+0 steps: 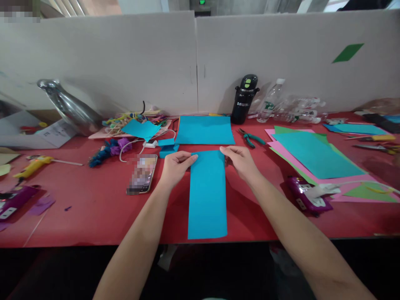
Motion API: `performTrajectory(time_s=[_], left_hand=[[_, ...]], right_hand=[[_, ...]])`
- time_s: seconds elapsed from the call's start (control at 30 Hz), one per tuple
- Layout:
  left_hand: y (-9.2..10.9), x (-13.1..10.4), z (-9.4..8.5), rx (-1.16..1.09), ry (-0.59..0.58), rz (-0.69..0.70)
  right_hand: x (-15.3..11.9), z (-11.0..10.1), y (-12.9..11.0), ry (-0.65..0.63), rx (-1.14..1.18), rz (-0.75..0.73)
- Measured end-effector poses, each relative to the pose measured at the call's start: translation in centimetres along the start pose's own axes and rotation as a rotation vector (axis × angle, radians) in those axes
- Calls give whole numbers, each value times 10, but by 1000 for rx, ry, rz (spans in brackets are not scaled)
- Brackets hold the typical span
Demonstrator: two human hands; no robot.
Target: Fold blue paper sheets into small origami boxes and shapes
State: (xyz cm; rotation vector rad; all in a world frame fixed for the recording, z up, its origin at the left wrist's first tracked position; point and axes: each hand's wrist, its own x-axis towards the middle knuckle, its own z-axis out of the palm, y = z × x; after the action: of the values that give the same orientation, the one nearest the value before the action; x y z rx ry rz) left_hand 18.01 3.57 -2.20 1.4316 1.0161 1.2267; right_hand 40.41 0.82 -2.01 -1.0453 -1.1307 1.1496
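Observation:
A long blue paper strip point(208, 196) stands out in the middle, its near end close to the front edge of the red table point(103, 216). At its far left corner my left hand point(178, 166) pinches the paper between thumb and fingers. My right hand point(239, 161) pinches the far right corner in the same way. Behind the strip lies a wide blue sheet point(205, 130). Just beyond my left hand is a folded blue paper piece point(168, 148), and a phone point(143, 174) rests to the left of that hand.
Green-handled pliers point(250, 138) and a black bottle point(244, 100) are behind my right hand. Stacked coloured sheets point(321, 156) and a purple power strip point(308, 198) occupy the right. At left are a metal jug point(73, 108) and a yellow glue gun point(34, 166).

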Motion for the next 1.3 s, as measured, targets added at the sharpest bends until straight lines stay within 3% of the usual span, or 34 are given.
performTrajectory(time_s=[0.07,0.23,0.4,0.53,0.67,0.83,1.0,1.17,1.3], left_hand=[[-1,1,0,3,24,14],[-2,2,-1,-1,85,26],[1,2,0,37,103,43],[-1,3,-2,24,135,55],[-3,5,-4,35,164,81],[-4,6,-5,27,228,105],[-4,6,-5,35,233,102],[-5,8,-7,-10,301,104],[-6,9,-7,-20,312,128]], right_hand=[[-1,0,-3,-12,16,6],[-1,-2,-2,-151,-32,191],[-1,-4,-2,-103,-75,173],[-3,-3,-4,-218,-30,259],[-4,-2,-5,-210,-48,213],[-4,-4,-7,-315,-5,263],[-4,-4,-8,-225,-50,248],[-6,-4,-10,-343,-44,310],[-5,-4,-11,-249,-78,288]])
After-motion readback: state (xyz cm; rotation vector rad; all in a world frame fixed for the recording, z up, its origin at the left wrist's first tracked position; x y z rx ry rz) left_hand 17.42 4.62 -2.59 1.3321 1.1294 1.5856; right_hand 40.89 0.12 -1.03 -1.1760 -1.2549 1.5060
